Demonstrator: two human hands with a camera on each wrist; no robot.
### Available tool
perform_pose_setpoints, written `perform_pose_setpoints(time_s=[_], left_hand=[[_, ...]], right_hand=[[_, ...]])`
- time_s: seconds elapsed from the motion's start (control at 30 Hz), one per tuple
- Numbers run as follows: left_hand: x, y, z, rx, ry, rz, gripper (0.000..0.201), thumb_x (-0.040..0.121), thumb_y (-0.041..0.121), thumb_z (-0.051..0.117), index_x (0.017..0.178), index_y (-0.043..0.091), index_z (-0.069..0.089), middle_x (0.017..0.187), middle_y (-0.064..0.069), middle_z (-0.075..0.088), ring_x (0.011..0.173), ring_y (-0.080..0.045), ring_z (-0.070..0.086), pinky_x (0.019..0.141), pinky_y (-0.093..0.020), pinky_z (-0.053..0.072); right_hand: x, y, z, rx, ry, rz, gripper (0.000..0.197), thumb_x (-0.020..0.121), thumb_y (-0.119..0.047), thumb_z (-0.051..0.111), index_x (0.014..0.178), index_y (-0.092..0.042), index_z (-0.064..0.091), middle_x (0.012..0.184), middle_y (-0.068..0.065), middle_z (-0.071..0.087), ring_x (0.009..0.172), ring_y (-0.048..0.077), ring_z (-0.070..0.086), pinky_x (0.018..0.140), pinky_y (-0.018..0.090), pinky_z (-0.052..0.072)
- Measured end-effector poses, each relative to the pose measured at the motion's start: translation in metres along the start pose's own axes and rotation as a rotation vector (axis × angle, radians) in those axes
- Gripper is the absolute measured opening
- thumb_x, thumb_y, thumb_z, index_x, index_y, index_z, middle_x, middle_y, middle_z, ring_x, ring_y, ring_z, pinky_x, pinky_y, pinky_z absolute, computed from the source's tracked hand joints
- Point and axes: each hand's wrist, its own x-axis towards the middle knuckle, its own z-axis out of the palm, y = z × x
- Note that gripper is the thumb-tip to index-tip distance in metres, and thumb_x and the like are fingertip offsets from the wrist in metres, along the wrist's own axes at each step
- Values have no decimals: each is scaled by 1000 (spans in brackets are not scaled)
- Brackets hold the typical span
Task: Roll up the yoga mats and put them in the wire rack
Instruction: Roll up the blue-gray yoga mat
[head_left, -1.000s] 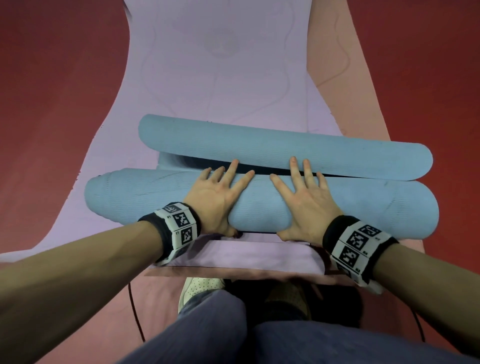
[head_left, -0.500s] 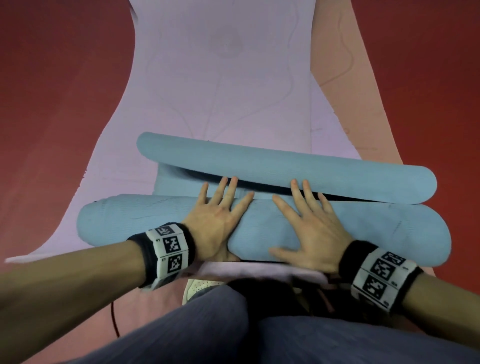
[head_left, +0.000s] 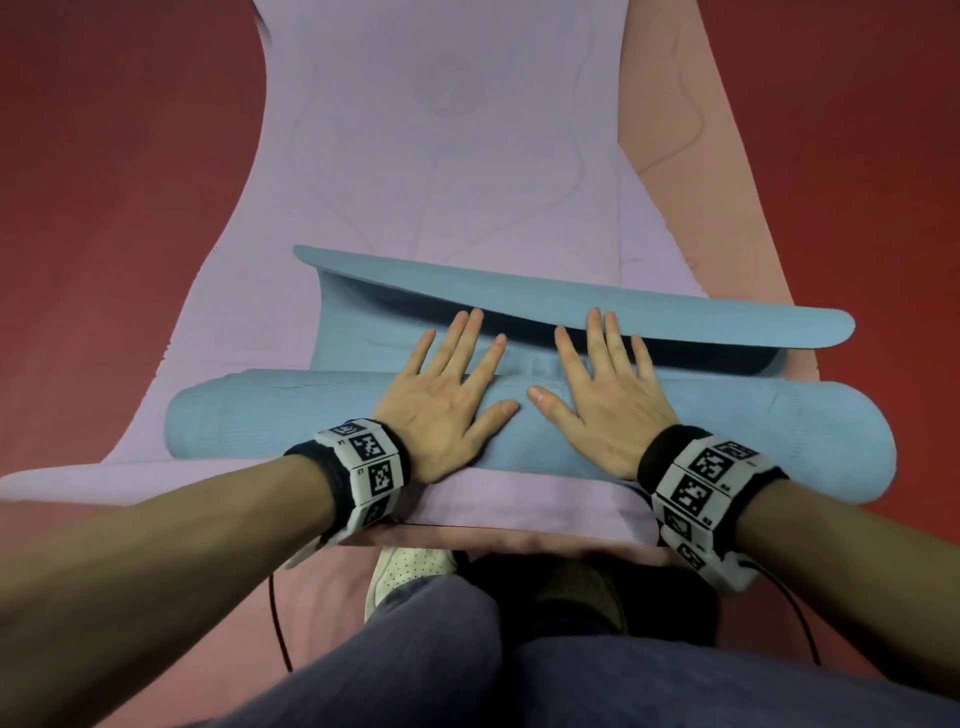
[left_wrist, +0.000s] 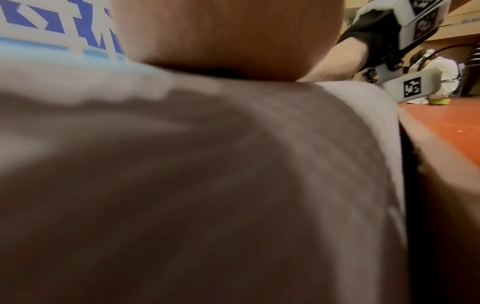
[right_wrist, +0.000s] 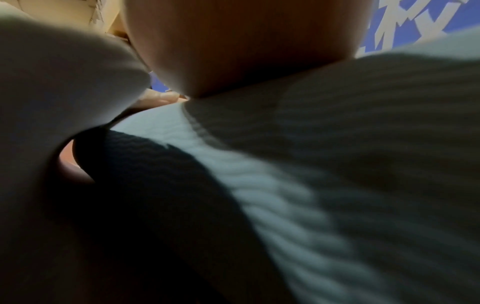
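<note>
A blue yoga mat (head_left: 291, 415) lies mostly rolled across a lilac mat (head_left: 441, 156), with its far end (head_left: 675, 317) curled up just beyond the roll. My left hand (head_left: 447, 395) and my right hand (head_left: 608, 395) press flat on top of the roll, fingers spread and straight, side by side near its middle. Under the lilac mat lies a pink mat (head_left: 685, 130), showing at the right. Both wrist views are blurred and filled by mat surface close up: the left wrist view (left_wrist: 207, 185) and the right wrist view (right_wrist: 337, 185). No wire rack is in view.
Red floor (head_left: 104, 182) lies on both sides of the mats. My knees in dark trousers (head_left: 519, 675) and a white shoe (head_left: 410, 566) are at the near edge. Another person (left_wrist: 441, 82) crouches far off in the left wrist view.
Both hands have slid forward over the roll, and the blue roll has turned away from me. The strip of unrolled blue mat looks wider as the view shifted.
</note>
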Motion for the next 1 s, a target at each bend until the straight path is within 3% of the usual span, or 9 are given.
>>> perform_pose_setpoints(time_s=[0.33,0.57,0.8,1.0], left_hand=[[25,-12,-2,-38,52,-24,84,90,68,-4,160,22,-8,165,-6,-23,151,-16,-23,124,-44,-11],[25,-6,-5,-22,135,-54,79,94,60,-4,160,16,-1,167,-10,-13,154,-23,-13,124,-52,-3],[20,1,0,50,168,-56,73,100,53,2,160,12,11,167,-13,2,155,-26,0,122,-59,5],[24,-6,-6,-24,66,-43,80,91,60,-9,160,22,-2,168,-6,-8,154,-20,-9,125,-48,-1]], right_hand=[[-15,2,3,-25,6,9,88,85,-72,-8,156,-20,-11,161,16,-22,148,25,-26,121,50,-8],[11,11,3,21,86,-32,88,87,-72,-4,158,-19,-5,163,13,-18,150,21,-22,123,48,-4],[42,17,-10,27,38,12,85,91,-71,7,158,-20,-5,163,13,-17,150,21,-21,122,46,-7],[32,12,-11,31,75,38,78,96,-65,11,158,-19,-4,163,15,-17,150,23,-21,121,49,-9]])
